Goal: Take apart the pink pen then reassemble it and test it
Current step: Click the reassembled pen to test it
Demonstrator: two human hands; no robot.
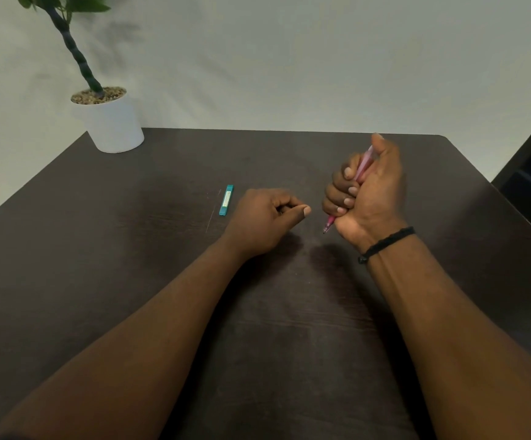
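Judged the step in hand as a click test or the start of disassembly; could not tell which from one view, no loose parts visible on the table (162,312). Best done with the barrel kept steady in the fist, thumb pressing straight down along the axis, tip kept clear of the tabletop, free hand brought in close to catch a spring or refill if the barrel got unscrewed. Risked small parts rolling on the dark surface, so worth working low and over the middle. Near edge: both forearms entered from the bottom, bare, angled inward. Left hand (265,219) rested knuckles-up just left of centre, fingers curled loosely, thumb laid against the index fingertip in a narrow pinch; could not tell whether anything tiny sat in that pinch. Right hand (365,195) stood raised just right of it, palm toward the camera, black bracelet (384,244) at the wrist, four fingers wrapped tight around the pink pen (363,165), thumb up over the far end as if on the clicker. Pen tilted, writing tip poking out below the fist toward the near left, above the table, not clearly touching. Farther left: teal case (226,200) lying flat, untouched, near the left hand but apart. Far left corner: white pot (111,125) with plant.
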